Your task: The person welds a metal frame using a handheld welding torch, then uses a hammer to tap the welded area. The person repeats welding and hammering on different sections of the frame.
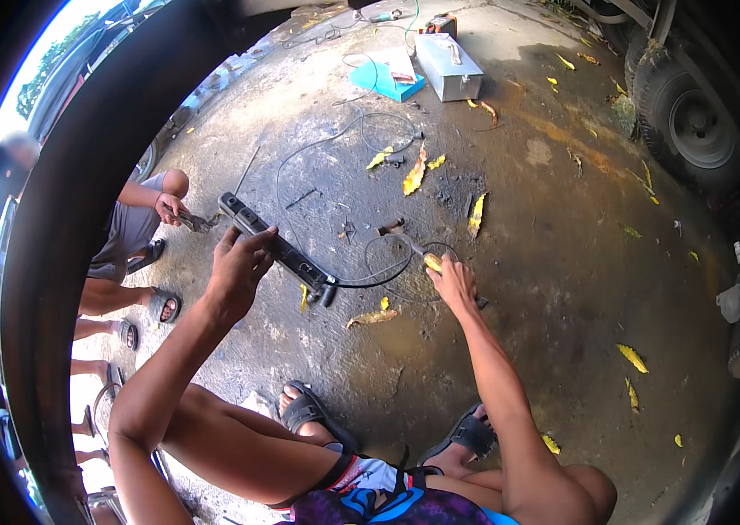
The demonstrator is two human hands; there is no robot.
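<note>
Holding | left grip (245,260): curled on dark bar (295,262), ends jutting past | right grip (455,283): closed round yellow handle (433,262), tip ahead

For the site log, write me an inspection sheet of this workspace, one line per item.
Surface: concrete ground, with dark, wet-looking patches.
Job's things: long black bar; yellow handle.
Clutter: yellow and brown leaves and small dark bits around the work.
Hands: left hand grips the bar; right hand grips the handle.
Cables: a black cable curves from the bar's near end toward the handle; a thin wire lies looped on the ground.
Surroundings: metal box and blue box ahead; vehicle wheel at right; at left, a co-worker's hand with a dark tool.
</note>
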